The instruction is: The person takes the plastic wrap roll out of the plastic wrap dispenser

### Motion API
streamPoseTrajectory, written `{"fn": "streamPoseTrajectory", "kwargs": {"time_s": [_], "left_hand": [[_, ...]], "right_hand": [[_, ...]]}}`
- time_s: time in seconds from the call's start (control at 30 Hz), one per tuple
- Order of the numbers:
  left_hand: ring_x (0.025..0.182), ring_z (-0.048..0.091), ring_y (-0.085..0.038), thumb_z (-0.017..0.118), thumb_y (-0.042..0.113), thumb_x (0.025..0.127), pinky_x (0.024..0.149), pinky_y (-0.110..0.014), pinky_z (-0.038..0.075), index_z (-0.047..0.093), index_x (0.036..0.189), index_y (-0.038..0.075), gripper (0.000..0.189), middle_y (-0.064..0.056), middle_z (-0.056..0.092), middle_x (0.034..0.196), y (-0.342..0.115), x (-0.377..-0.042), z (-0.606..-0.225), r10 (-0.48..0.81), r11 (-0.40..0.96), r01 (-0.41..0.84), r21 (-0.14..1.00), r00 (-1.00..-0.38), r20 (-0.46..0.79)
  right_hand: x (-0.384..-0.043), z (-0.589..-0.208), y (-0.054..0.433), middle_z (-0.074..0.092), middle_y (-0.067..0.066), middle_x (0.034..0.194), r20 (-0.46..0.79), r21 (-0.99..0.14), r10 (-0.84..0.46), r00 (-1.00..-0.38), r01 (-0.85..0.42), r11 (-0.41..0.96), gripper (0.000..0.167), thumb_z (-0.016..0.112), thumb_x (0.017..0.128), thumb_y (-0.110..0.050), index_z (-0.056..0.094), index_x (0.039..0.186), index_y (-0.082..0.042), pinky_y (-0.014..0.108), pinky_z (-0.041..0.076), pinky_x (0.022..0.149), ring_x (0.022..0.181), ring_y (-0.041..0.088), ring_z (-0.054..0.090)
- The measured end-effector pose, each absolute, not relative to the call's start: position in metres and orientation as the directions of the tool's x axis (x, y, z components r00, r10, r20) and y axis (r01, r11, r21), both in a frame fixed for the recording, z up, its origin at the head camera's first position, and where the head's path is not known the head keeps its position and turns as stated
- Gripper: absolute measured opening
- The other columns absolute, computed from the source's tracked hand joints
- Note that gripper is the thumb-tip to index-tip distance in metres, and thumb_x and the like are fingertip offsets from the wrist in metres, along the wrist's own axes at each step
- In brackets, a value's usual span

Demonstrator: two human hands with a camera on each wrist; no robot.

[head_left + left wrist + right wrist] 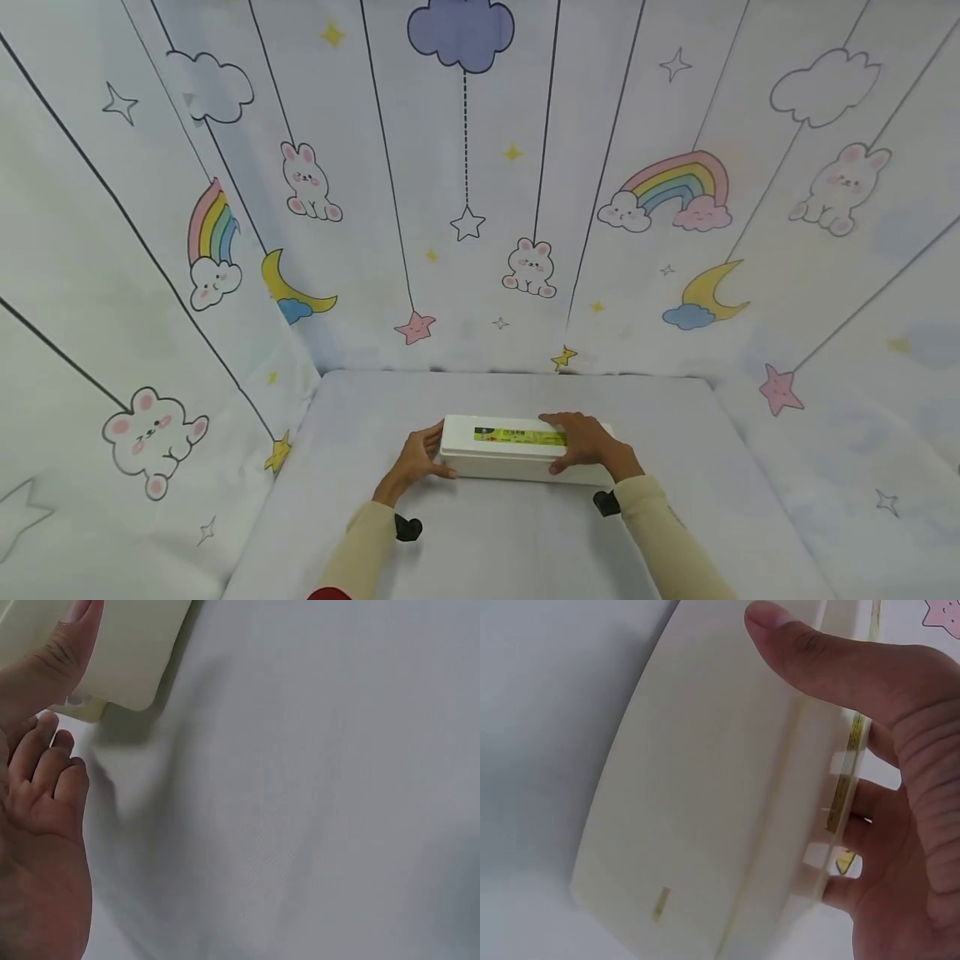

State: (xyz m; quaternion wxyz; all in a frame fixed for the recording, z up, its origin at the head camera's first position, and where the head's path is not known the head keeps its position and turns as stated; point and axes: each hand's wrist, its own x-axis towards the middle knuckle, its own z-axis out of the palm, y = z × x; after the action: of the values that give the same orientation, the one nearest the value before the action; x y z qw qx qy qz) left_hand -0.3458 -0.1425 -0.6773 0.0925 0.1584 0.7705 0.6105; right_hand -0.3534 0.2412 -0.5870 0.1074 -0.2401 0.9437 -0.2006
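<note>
The white box lies between the fingers of the right hand, which grip it across, and those of the left hand, loosely spread at its end, so an uneven pull could swivel it on the worktop.

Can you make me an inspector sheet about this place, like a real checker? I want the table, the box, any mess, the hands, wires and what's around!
Surface: smooth-looking white tabletop, with soft shadows.
Job's things: one long white box, lid on, yellow-green label on top.
Clutter: nothing seen.
Left hand: at the box's left end, thumb at the front.
Right hand: grips the box towards its right end, thumb in front, fingers over the top and far side.
Cables: nothing seen.
Surroundings: white walls printed with bunnies, rainbows, clouds, moons and stars.
</note>
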Motion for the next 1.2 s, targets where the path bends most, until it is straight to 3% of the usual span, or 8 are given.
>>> {"fn": "streamPoseTrajectory", "kwargs": {"time_s": [0.13, 0.23, 0.37, 0.53, 0.77, 1.07, 1.2], "left_hand": [[0.143, 0.065, -0.034, 0.101, -0.001, 0.073, 0.118, -0.034, 0.057, 0.036, 0.164, -0.012, 0.112, -0.029, 0.053, 0.162, -0.139, -0.349, -0.697, 0.344, 0.092, 0.128, 0.987, -0.935, 0.090], [0.137, 0.070, -0.025, 0.101, 0.005, 0.074, 0.112, -0.026, 0.059, 0.040, 0.161, -0.013, 0.108, -0.029, 0.058, 0.157, -0.137, -0.350, -0.709, 0.312, 0.041, 0.157, 0.987, -0.940, 0.136], [0.140, 0.067, -0.030, 0.100, 0.010, 0.078, 0.113, -0.024, 0.058, 0.041, 0.159, -0.016, 0.103, -0.034, 0.056, 0.156, -0.136, -0.347, -0.714, 0.276, 0.035, 0.206, 0.978, -0.943, 0.189], [0.146, 0.062, -0.034, 0.098, 0.008, 0.081, 0.116, -0.022, 0.055, 0.039, 0.160, -0.016, 0.102, -0.036, 0.051, 0.160, -0.134, -0.342, -0.715, 0.251, 0.058, 0.182, 0.982, -0.954, 0.162], [0.151, 0.055, -0.042, 0.096, 0.008, 0.083, 0.124, -0.031, 0.051, 0.039, 0.164, -0.008, 0.101, -0.028, 0.052, 0.164, -0.129, -0.339, -0.709, 0.215, 0.073, 0.073, 0.995, -0.975, 0.056], [0.144, 0.064, -0.026, 0.095, 0.007, 0.084, 0.115, -0.017, 0.053, 0.041, 0.161, -0.013, 0.097, -0.031, 0.055, 0.159, -0.132, -0.336, -0.714, 0.235, 0.055, 0.147, 0.988, -0.963, 0.131], [0.141, 0.066, -0.025, 0.093, 0.002, 0.083, 0.116, -0.020, 0.053, 0.042, 0.162, -0.010, 0.094, -0.029, 0.059, 0.157, -0.131, -0.339, -0.715, 0.226, 0.032, 0.118, 0.993, -0.968, 0.108]], "right_hand": [[-0.352, -0.590, 0.240, 0.062, 0.019, 0.158, -0.093, -0.446, -0.483, -0.871, -0.397, 0.802, 0.098, 0.102, 0.075, -0.031, 0.057, 0.158, -0.007, 0.078, 0.045, 0.115, 0.143, 0.049, 0.058], [-0.352, -0.593, 0.240, 0.064, 0.017, 0.157, -0.073, -0.437, -0.481, -0.874, -0.405, 0.803, 0.096, 0.102, 0.074, -0.032, 0.059, 0.157, -0.007, 0.077, 0.046, 0.112, 0.141, 0.047, 0.061], [-0.352, -0.598, 0.239, 0.066, 0.016, 0.155, -0.054, -0.431, -0.467, -0.882, -0.402, 0.808, 0.095, 0.102, 0.073, -0.034, 0.061, 0.155, -0.008, 0.069, 0.048, 0.105, 0.139, 0.044, 0.062], [-0.350, -0.603, 0.240, 0.068, 0.014, 0.153, -0.039, -0.459, -0.436, -0.899, -0.372, 0.807, 0.094, 0.101, 0.073, -0.036, 0.063, 0.154, -0.012, 0.057, 0.044, 0.102, 0.138, 0.042, 0.062], [-0.349, -0.604, 0.241, 0.069, 0.015, 0.150, -0.020, -0.493, -0.398, -0.917, -0.337, 0.802, 0.092, 0.102, 0.070, -0.034, 0.065, 0.152, -0.014, 0.057, 0.040, 0.104, 0.135, 0.042, 0.061], [-0.344, -0.604, 0.240, 0.071, 0.015, 0.147, -0.001, -0.515, -0.368, -0.930, -0.314, 0.797, 0.093, 0.103, 0.067, -0.035, 0.067, 0.150, -0.013, 0.051, 0.038, 0.094, 0.132, 0.041, 0.063], [-0.344, -0.602, 0.238, 0.072, 0.015, 0.145, 0.022, -0.514, -0.360, -0.933, -0.320, 0.796, 0.093, 0.102, 0.067, -0.035, 0.067, 0.150, -0.012, 0.052, 0.038, 0.093, 0.128, 0.040, 0.064]]}}
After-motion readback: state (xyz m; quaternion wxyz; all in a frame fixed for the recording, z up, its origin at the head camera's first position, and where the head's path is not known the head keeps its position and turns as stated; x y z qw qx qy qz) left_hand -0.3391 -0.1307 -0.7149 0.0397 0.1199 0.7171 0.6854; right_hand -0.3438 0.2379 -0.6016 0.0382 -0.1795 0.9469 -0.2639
